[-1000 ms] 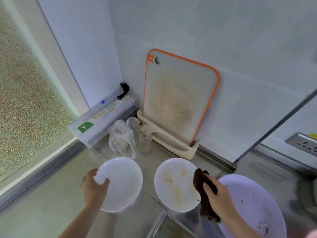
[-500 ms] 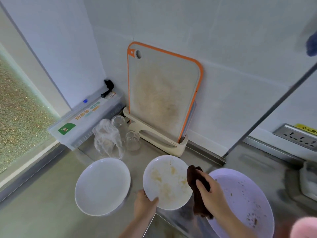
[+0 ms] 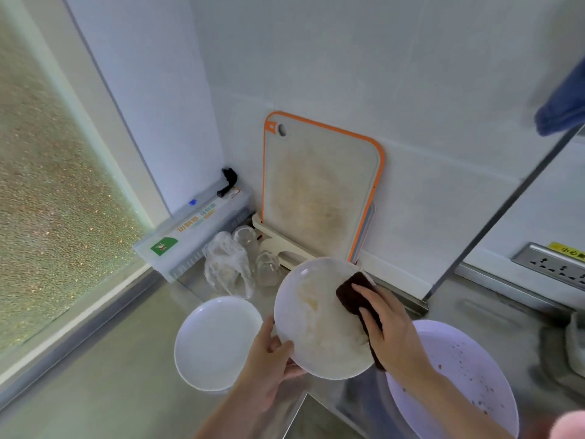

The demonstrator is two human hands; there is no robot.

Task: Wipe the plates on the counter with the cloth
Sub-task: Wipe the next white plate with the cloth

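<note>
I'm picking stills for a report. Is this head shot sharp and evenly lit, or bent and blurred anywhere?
Head view: wide-angle bending bows the wall seams and window frame; light is soft and even, no hard shadows; a small glint sits on the held plate; the blue cloth-like shape at top right and the pink shape at bottom right are blurred.

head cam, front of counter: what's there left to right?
Clean white plate → left hand gripping the rim of the dirty white plate → right hand pressing the dark brown cloth on that plate → speckled lilac plate.
</note>
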